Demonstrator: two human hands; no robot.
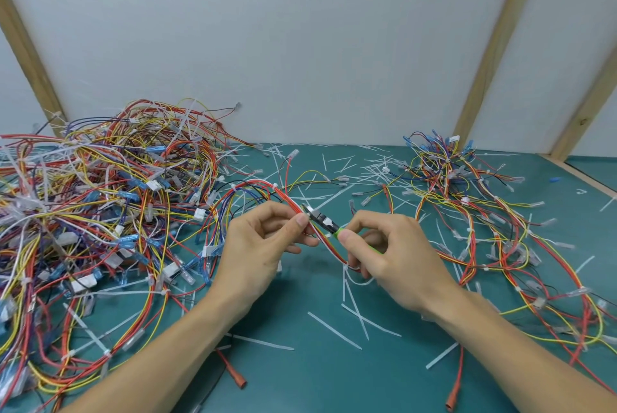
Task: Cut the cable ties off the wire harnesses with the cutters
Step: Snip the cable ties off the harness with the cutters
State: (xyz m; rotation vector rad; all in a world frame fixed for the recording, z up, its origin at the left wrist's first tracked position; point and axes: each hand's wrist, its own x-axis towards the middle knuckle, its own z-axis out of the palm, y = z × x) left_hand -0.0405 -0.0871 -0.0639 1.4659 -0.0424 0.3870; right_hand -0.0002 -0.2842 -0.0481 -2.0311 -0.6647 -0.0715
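Note:
A wire harness [267,186] of red, yellow and blue wires arches over the middle of the green table. My left hand [260,242] pinches its red wires between thumb and fingers. My right hand [390,252] grips the green-handled cutters [325,221], whose dark jaws sit against the harness just right of my left thumb, at a white cable tie [309,209]. Another white tie [275,185] wraps the harness higher up. Whether the jaws are closed on the tie is hidden.
A big tangled pile of harnesses [100,199] fills the left of the table [300,376]. A smaller pile [484,212] spreads on the right. Several cut white tie pieces [334,329] lie scattered across the mat. A white wall stands behind.

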